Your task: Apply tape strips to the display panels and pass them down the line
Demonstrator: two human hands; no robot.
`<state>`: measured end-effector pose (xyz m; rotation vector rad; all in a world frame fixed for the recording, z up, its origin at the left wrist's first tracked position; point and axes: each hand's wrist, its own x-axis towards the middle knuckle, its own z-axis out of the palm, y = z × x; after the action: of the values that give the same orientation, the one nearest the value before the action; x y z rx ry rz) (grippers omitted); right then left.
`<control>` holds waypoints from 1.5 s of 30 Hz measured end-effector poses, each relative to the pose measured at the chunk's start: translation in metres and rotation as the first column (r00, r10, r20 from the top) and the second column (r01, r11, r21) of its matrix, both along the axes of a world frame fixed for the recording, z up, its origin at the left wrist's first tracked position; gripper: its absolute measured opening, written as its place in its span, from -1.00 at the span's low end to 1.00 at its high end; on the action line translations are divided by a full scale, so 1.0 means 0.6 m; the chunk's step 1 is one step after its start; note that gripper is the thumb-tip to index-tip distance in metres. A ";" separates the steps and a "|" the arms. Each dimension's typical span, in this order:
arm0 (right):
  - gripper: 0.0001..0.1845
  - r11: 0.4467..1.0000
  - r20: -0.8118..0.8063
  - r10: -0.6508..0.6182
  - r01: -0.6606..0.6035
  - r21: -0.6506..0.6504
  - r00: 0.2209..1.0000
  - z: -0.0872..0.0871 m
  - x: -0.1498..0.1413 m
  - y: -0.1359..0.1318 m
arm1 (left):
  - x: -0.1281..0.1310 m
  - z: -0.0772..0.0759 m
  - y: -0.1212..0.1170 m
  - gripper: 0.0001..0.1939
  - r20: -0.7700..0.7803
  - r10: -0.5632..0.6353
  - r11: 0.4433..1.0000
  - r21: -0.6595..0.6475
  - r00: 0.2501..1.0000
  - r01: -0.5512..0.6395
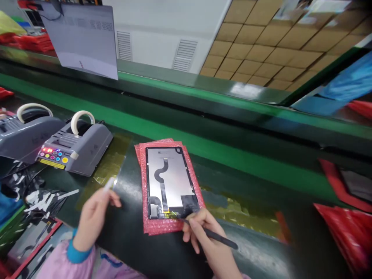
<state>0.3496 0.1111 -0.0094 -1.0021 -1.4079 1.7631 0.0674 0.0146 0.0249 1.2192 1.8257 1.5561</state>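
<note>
A tablet screen panel point(177, 170) lies back side up on red bubble-wrap bags point(157, 228), with a dark curved flex cable point(162, 186) running down its silver back. At the panel's lower edge, my right hand point(203, 228) grips black tweezers point(221, 237); their tip reaches the connector area. My left hand point(97, 207), to the left of the panel and apart from it, pinches a short whitish strip point(109, 184) that looks like tape between thumb and forefinger.
Two grey tape dispensers point(78, 143) stand at the left, the nearer with lit buttons. White tape scraps point(43, 201) hang at the bench's left edge. Red bags point(345, 232) lie at the right. A monitor point(84, 42) and stacked cartons point(261, 42) are beyond the green-edged belt point(232, 166).
</note>
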 end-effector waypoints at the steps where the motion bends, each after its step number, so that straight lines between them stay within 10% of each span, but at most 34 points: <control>1: -0.60 1.000 0.015 0.019 -0.019 -0.001 1.000 0.000 -0.007 -0.001 | 0.022 -0.001 0.005 -0.63 -0.086 -0.113 0.994 -0.023 0.990 0.111; 6: -0.56 0.998 0.087 -0.058 0.057 0.007 0.995 0.006 -0.029 0.008 | 0.088 -0.011 0.021 -0.74 -0.328 -0.406 0.912 -0.087 0.853 0.400; 30: -0.57 0.988 0.182 0.115 -0.093 -0.123 0.977 0.002 -0.024 0.023 | 0.100 -0.034 0.034 -0.51 -0.486 -0.523 0.840 -0.154 0.700 0.520; 35: -0.57 0.997 0.264 -0.080 0.080 0.008 0.961 0.017 -0.016 0.020 | 0.101 -0.033 0.038 -0.52 -0.552 -0.551 0.809 -0.168 0.626 0.564; 40: -0.70 0.962 0.075 -0.209 0.192 0.195 0.975 0.061 -0.007 0.018 | 0.126 -0.005 0.034 -0.62 -0.291 -0.587 0.801 -0.075 0.756 0.593; 45: -0.64 0.986 -0.026 0.166 -0.164 0.041 0.986 0.104 -0.038 0.020 | 0.161 0.005 0.033 -0.74 -0.001 -0.659 0.752 -0.035 0.752 0.658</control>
<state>0.3271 0.1230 0.0529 -0.8570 -1.5392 1.8529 0.1641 0.0342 0.0282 1.6265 1.1937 1.0964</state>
